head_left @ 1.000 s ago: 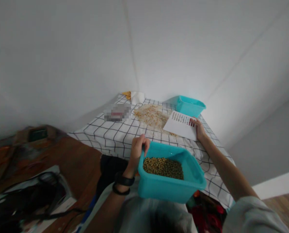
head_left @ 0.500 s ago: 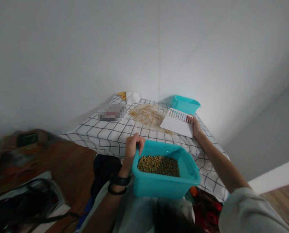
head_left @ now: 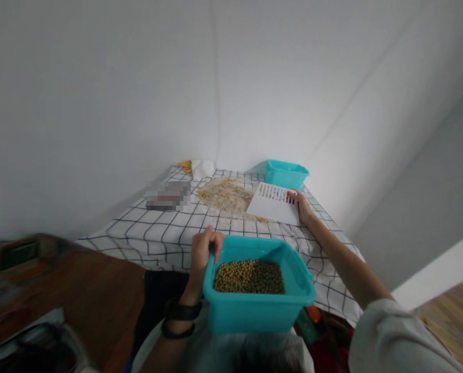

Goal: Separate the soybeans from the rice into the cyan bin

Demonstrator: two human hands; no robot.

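- I see a table under a white tablecloth (head_left: pixel 154 228) with dark grid lines, pushed up to a plain pale wall (head_left: pixel 138 93); take twelve as straight ahead of the person, six as their side.
- Brown floor (head_left: pixel 111 269) shows at eight o'clock, with blurred clutter on it I can't make out.
- Toward eleven, at the back of the table, a white cloth (head_left: pixel 202 169) lies against a yellow cloth (head_left: pixel 185 166); nearer the person, around ten, sits a blocky, unreadable object (head_left: pixel 168 197).
- A pale tan scatter of bits (head_left: pixel 227 196) spreads over the middle, and an aqua far tub (head_left: pixel 286 178) stands around one.
- The near tub (head_left: pixel 250 326), also aqua, is at six, before the person's body, with round tan and greenish beans (head_left: pixel 250 277) heaped toward its nine o'clock side.
- The left hand (head_left: pixel 205 251) is clamped on that tub's rim at its ten o'clock corner.
- The right hand (head_left: pixel 302 207) grips a white slotted sheet (head_left: pixel 272 208) by its three o'clock edge, fingers at the slots; the sheet extends toward nine from that hand, beside the scatter, nearer the person than the far tub.
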